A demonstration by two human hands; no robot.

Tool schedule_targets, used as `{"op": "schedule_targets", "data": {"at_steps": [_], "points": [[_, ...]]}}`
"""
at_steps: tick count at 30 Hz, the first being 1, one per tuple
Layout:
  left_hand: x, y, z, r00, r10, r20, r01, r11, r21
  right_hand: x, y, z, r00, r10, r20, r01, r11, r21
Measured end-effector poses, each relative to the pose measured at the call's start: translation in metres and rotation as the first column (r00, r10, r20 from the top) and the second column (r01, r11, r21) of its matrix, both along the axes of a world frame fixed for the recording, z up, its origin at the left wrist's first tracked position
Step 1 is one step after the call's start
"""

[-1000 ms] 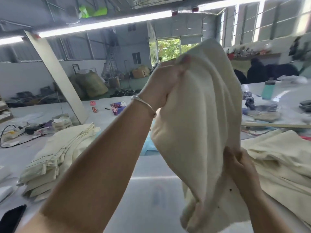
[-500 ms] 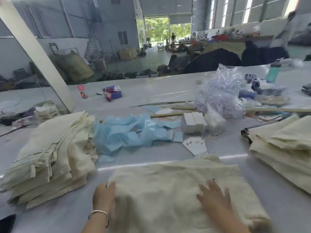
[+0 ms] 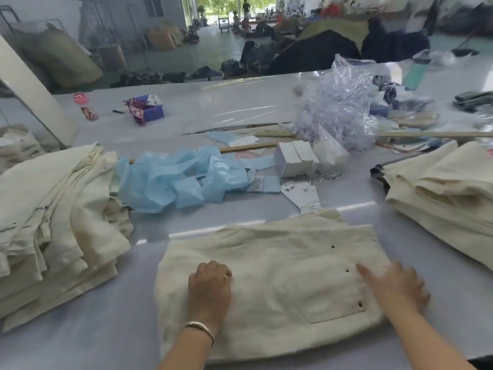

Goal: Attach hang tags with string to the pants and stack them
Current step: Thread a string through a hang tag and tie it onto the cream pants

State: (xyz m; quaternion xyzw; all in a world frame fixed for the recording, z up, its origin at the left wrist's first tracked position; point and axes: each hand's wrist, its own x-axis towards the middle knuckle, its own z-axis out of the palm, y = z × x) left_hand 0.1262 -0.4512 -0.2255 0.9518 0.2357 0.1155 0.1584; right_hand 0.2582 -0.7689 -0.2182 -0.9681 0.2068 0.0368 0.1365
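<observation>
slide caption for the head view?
Both hands, left and right, rest on cream pants lying between two piles.

Both forearms reach forward from the bottom edge. The left hand [image 3: 209,287] lies knuckles up with its fingers curled under, a metal bangle [image 3: 200,327] at the wrist. The right hand [image 3: 397,285] lies flat, palm down, fingers spread, slightly blurred.

Matt cream cloth pants [image 3: 269,284], glossy table [image 3: 112,332], crinkled blue plastic [image 3: 170,180]
</observation>
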Motion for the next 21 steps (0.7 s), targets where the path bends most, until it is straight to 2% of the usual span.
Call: {"op": "schedule_targets", "data": {"at_steps": [3,5,6,8,10,12,14,16,19,21], "points": [[0.010,-0.026,-0.011,0.996,-0.084,-0.012,0.083,0.992,-0.094,0.006,-0.007,0.014,0.997,0.060,0.045,-0.067,0.984,0.163],[0.022,-0.051,-0.010,0.989,-0.143,0.046,0.150,0.953,-0.264,0.007,-0.004,0.024,0.984,0.108,0.142,-0.146,0.943,0.299],[0.030,-0.065,-0.007,0.983,-0.171,0.065,0.183,0.907,-0.378,0.006,0.000,0.029,0.971,0.143,0.193,-0.200,0.927,0.318],[0.048,-0.093,0.003,0.972,-0.213,0.098,0.228,0.769,-0.597,-0.002,0.012,0.032,0.932,0.235,0.277,-0.314,0.903,0.292],[0.064,-0.120,0.012,0.970,-0.195,0.143,0.227,0.531,-0.816,-0.015,0.025,0.031,0.864,0.364,0.347,-0.453,0.862,0.225],[0.077,-0.142,0.019,0.974,-0.178,0.138,0.188,0.304,-0.934,-0.028,0.034,0.027,0.762,0.492,0.420,-0.586,0.801,0.124],[0.087,-0.157,0.023,0.982,-0.153,0.110,0.137,0.183,-0.974,-0.034,0.034,0.017,0.628,0.607,0.488,-0.685,0.728,-0.024],[0.094,-0.165,0.023,0.988,-0.120,0.095,0.119,0.212,-0.970,-0.037,0.031,0.010,0.538,0.671,0.510,-0.737,0.668,-0.102],[0.101,-0.170,0.018,0.987,-0.106,0.124,0.155,0.374,-0.914,-0.036,0.020,0.002,0.459,0.742,0.489,-0.798,0.586,-0.140],[0.104,-0.171,0.014,0.989,-0.089,0.120,0.147,0.432,-0.890,-0.034,0.012,-0.003,0.429,0.739,0.519,-0.823,0.557,-0.113]]}}
